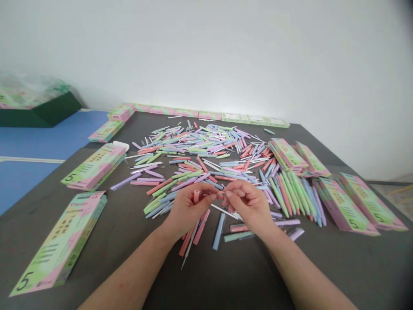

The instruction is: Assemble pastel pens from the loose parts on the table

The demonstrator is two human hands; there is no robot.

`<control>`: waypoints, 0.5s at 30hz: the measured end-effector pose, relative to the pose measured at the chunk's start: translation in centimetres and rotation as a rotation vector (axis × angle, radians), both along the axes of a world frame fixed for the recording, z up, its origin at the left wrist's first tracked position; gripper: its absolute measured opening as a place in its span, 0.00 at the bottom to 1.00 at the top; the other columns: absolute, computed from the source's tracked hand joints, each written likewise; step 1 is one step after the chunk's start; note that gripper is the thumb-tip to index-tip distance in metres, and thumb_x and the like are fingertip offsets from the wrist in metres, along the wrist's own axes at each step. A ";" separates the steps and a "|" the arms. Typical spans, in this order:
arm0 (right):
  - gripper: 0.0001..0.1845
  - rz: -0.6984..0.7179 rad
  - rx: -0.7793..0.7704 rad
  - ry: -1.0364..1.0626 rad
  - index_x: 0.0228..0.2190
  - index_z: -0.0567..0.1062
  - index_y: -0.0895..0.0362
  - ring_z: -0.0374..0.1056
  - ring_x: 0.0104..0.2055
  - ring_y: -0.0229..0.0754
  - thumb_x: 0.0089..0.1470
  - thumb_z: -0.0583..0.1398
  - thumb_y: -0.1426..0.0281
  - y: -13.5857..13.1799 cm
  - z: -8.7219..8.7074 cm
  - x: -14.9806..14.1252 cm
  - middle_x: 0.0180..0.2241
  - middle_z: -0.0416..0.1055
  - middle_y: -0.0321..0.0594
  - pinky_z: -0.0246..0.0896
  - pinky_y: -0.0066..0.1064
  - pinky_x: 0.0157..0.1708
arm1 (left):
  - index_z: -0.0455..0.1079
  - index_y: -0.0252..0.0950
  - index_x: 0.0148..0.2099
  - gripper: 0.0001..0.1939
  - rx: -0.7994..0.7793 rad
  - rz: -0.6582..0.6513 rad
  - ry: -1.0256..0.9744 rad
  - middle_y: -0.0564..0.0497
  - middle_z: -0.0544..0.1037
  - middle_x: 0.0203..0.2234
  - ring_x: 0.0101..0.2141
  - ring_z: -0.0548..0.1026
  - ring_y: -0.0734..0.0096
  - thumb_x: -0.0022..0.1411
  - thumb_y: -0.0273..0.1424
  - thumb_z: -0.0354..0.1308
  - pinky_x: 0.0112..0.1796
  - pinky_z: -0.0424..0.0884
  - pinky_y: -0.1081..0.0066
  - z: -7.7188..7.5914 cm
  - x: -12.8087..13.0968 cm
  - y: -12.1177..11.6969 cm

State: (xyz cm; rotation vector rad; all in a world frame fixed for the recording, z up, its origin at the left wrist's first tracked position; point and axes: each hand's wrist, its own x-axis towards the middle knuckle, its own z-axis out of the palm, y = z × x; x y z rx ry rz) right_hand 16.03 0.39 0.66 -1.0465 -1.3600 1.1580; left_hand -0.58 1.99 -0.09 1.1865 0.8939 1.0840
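Observation:
My left hand (pixel 189 206) is curled around a short pink pen barrel (pixel 196 196), held upright just above the dark table (pixel 226 275). My right hand (pixel 248 202) is closed in a pinch at the fingertips, meeting the left hand's fingers at the pink piece; what it pinches is too small to make out. Beneath both hands lie loose pens and white refills, among them a pink pen (pixel 201 226) and a blue pen (pixel 219 230). A large heap of pastel pens and pen parts (pixel 206 155) spreads behind the hands.
Flat green-and-pink boxes marked 5 lie at the left (pixel 61 245) (pixel 95 168) and right (pixel 350 206), with more lined along the far edge (pixel 206 114). A row of assembled pens (pixel 297 193) lies at the right. A blue surface (pixel 38 146) with a dark green box (pixel 41 110) adjoins at the left.

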 end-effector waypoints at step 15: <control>0.03 -0.006 0.054 0.002 0.32 0.71 0.57 0.62 0.18 0.30 0.56 0.59 0.70 -0.1 0.0 0.0 0.20 0.71 0.33 0.57 0.22 0.20 | 0.73 0.33 0.37 0.08 -0.012 -0.031 -0.162 0.53 0.78 0.23 0.11 0.58 0.88 0.55 0.30 0.64 0.13 0.50 0.82 -0.1 0.0 0.4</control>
